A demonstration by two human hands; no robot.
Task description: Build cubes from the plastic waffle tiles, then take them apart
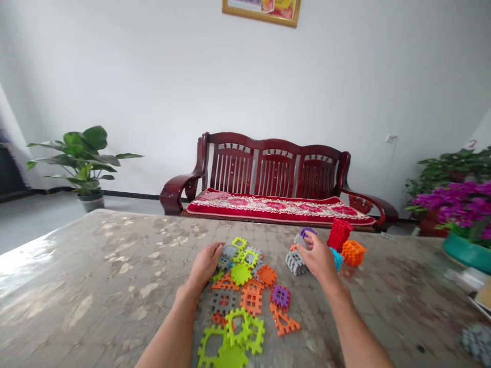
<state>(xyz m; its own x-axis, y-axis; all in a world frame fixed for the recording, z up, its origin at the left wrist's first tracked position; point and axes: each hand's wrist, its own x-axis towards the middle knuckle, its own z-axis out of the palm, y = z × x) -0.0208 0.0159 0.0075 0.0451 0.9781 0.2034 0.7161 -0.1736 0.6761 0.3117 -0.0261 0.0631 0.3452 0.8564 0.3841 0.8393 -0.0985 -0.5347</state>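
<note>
My left hand [208,259] is at the far left edge of a loose pile of toothed plastic building tiles, its fingers closed beside a grey tile [230,250]; whether it grips that tile is hidden. Around it lie a lime-green tile [241,274], an orange tile [252,297] and a dark grey window tile [223,302]. My right hand [317,255] closes its thumb and fingers on a small grey tile [299,239]. Just beneath is a grey cube [295,262] built of such tiles, with a purple piece [308,232] behind the fingers.
Right of my right hand stand a red block [339,234], an orange cube [353,253] and a blue block [337,259]. A purple tile [281,296] and orange triangle [284,321] lie between my arms. A teal flowerpot [466,253] stands at the table's right; a wooden bench [276,163] is beyond.
</note>
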